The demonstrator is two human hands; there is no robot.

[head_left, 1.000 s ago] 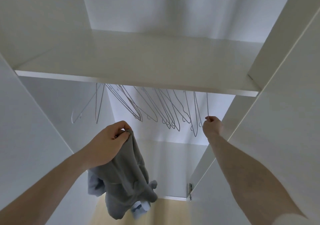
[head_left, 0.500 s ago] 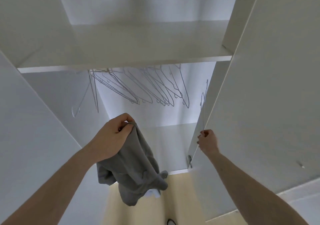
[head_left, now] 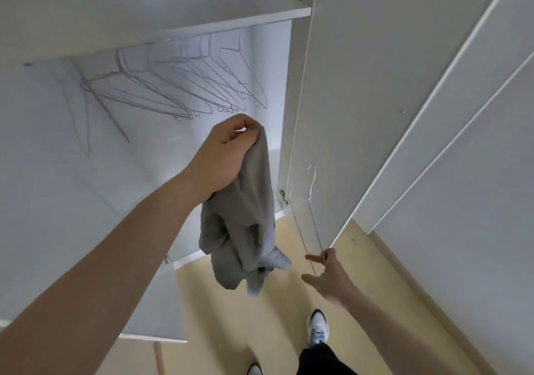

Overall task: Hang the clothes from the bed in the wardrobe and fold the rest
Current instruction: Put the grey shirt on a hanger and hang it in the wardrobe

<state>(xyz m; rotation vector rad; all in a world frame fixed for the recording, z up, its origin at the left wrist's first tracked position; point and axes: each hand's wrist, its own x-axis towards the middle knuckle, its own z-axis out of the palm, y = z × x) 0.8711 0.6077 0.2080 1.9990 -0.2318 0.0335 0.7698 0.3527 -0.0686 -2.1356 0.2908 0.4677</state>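
The left hand (head_left: pixel 222 155) stays raised in front of the open wardrobe (head_left: pixel 161 155), fist closed on a bunched corner of the grey garment (head_left: pixel 245 230), which hangs from it in loose folds with its lowest end over the floor (head_left: pixel 225 322). It held the cloth the same way half a second ago; it now sits a little right of where it was.

The right hand (head_left: pixel 329 273) has changed most. A second ago it was up at the rail, pinching the rightmost hanger; half a second ago it was lower, against the door (head_left: pixel 361 114). Now it is down near floor level, beside the door's bottom corner, fingers (head_left: pixel 313 258) spread, with a thin wire hanger (head_left: pixel 313 201) caught between thumb and fingers. The hanger stands nearly upright in front of the door, its hook at the top, well clear of the rail. Whether the grip is firm I cannot tell; the wire is faint.

The other hangers (head_left: pixel 185 85) remain in a row under the shelf (head_left: pixel 231 25), slanting to the right.

The view has tilted downward: the shelf has slid to the upper edge, and two pale shoes (head_left: pixel 318 328) and a dark trouser leg (head_left: pixel 320 360) are now in view on the floor.
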